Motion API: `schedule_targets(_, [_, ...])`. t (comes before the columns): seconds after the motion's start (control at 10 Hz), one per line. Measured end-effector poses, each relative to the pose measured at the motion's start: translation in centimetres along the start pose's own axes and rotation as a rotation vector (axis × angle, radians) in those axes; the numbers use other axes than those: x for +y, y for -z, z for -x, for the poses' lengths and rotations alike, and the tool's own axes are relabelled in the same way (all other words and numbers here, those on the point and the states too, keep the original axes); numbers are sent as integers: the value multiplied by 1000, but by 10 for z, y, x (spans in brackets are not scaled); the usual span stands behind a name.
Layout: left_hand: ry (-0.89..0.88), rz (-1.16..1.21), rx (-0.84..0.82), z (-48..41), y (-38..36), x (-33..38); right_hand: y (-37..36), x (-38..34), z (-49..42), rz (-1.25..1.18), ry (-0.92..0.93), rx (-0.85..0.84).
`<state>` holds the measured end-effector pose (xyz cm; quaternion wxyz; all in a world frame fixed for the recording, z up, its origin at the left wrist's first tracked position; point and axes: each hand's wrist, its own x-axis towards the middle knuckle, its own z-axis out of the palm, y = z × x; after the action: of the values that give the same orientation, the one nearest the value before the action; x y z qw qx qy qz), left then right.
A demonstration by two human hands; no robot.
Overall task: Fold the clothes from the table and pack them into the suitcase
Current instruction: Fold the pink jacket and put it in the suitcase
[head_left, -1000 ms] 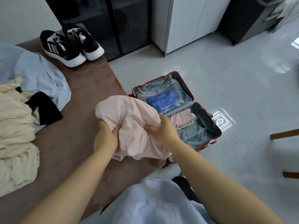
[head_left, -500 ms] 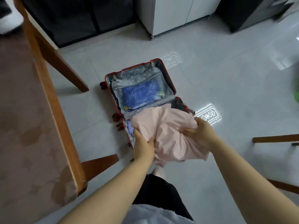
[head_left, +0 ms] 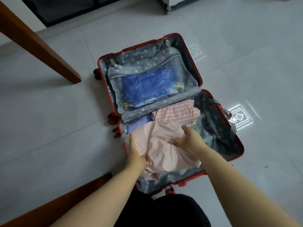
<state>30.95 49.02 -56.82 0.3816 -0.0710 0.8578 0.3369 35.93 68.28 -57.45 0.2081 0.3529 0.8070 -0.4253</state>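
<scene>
A red suitcase (head_left: 237, 141) lies open on the floor, lined in grey patterned fabric. The folded pale pink garment (head_left: 160, 145) rests in its near half. My left hand (head_left: 135, 153) grips the garment's left edge, and my right hand (head_left: 188, 139) grips a bunch of its cloth on the right. Behind the pink garment lie a pink striped garment (head_left: 175, 112) and a lilac piece (head_left: 139, 122). The far half holds a blue item (head_left: 147, 87) under a zipped mesh cover.
Wooden table legs (head_left: 41, 46) slant across the upper left, and another wooden bar (head_left: 65, 199) runs along the lower left. Grey tiled floor (head_left: 49, 128) surrounds the suitcase. A white cabinet foot (head_left: 168, 9) stands at the top.
I have carried the pink garment from the table down into the suitcase's near half. The view dropped from the tabletop to the floor, and both hands kept their hold.
</scene>
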Motion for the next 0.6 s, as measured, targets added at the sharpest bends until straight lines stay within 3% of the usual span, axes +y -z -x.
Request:
schedule_targets(0.2, [-124, -370, 101, -145, -28, -68, -76, 8, -126, 226, 255, 41])
schedule_targets(0.3, [-132, -629, 71, -180, -33, -81, -107, 14, -159, 410, 214, 226])
schedule_targets(0.4, [-124, -774, 151, -199, -33, -100, -135, 27, -168, 744, 325, 115])
schedule_targets(0.5, [-204, -1107, 66, -201, -30, -99, -145, 43, -167, 933, 333, -106])
schedule_targets(0.6, [-165, -1150, -19, -185, -16, -93, -128, 37, -146, 918, 268, -152])
